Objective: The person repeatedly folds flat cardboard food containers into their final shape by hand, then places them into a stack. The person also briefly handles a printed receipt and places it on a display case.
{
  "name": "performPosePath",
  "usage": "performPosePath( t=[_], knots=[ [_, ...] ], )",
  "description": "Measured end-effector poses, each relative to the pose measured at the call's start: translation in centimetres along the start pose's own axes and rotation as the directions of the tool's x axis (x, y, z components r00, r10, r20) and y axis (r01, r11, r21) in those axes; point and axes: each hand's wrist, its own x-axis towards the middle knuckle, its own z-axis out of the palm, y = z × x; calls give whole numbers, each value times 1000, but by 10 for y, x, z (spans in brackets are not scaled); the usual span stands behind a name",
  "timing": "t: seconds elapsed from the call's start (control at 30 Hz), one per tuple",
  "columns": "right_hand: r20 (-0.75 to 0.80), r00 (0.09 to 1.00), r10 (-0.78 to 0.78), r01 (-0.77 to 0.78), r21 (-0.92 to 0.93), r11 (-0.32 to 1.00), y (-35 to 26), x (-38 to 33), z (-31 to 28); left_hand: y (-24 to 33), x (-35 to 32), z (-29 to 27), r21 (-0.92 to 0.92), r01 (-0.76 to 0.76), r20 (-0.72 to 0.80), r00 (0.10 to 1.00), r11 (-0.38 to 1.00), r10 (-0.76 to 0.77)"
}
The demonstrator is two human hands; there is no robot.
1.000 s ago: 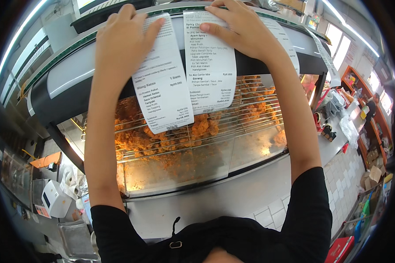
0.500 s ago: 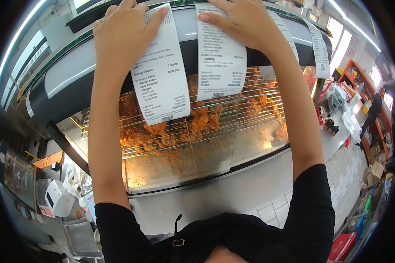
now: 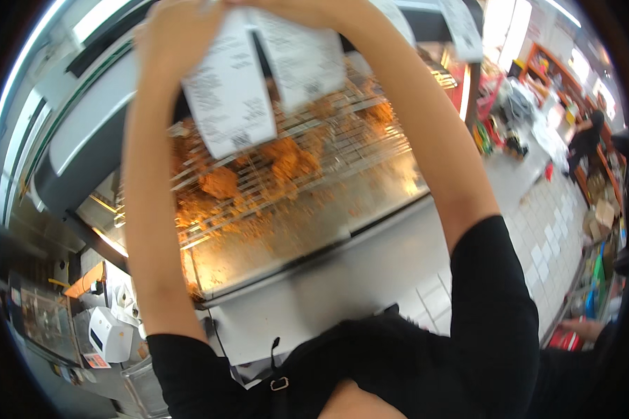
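Note:
Both arms reach up over a lit glass display warmer to paper receipts hanging along its top. My left hand (image 3: pixel 178 35) is at the upper edge of the left receipt (image 3: pixel 232 94). My right hand (image 3: pixel 297 11) stretches leftward across the top of a second receipt (image 3: pixel 304 63), its fingertips close to my left hand. Motion blur and the picture's upper edge hide the fingers, so their grip is unclear. Below the papers, pieces of fried chicken (image 3: pixel 286 162) lie on a wire rack (image 3: pixel 342 140), with crumbs on the metal tray (image 3: pixel 286 255) underneath.
More receipts (image 3: pixel 460 28) hang farther right. A white boxy machine (image 3: pixel 110 335) stands at lower left. At right are a cluttered counter (image 3: pixel 531 164), a person in black (image 3: pixel 586 140) and orange shelving (image 3: pixel 544 63). Another person's hand (image 3: pixel 581 328) shows at lower right.
My right hand has moved left along the tops of the receipts, toward my left hand. The view has shifted, and the receipts now appear higher and blurred. Another person's hand has appeared at lower right.

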Motion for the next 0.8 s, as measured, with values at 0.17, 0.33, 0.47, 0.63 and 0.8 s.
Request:
performPosePath(
  t=[0.17,0.33,0.47,0.63,0.8],
  knots=[
    [-381,923,-54,191,331,924,-28,-79,-6,-49,-79,-39,-386,-213,-231,964,898,129],
    [-146,989,-13,131,837,532,-80,-347,-17,0,-314,-49,-456,518,-61,793,724,-606],
    [696,718,-14,-509,540,670,-101,-534,-55,136,-498,3,-671,724,585,649,159,-485],
    [958,203,204,-932,125,342,-72,-712,-108,314,-585,-6,-729,598,684,624,333,377],
    [765,-18,644,-738,-445,508,-81,-799,-87,399,-602,-9,-361,776,742,-97,517,663]
  ],
)
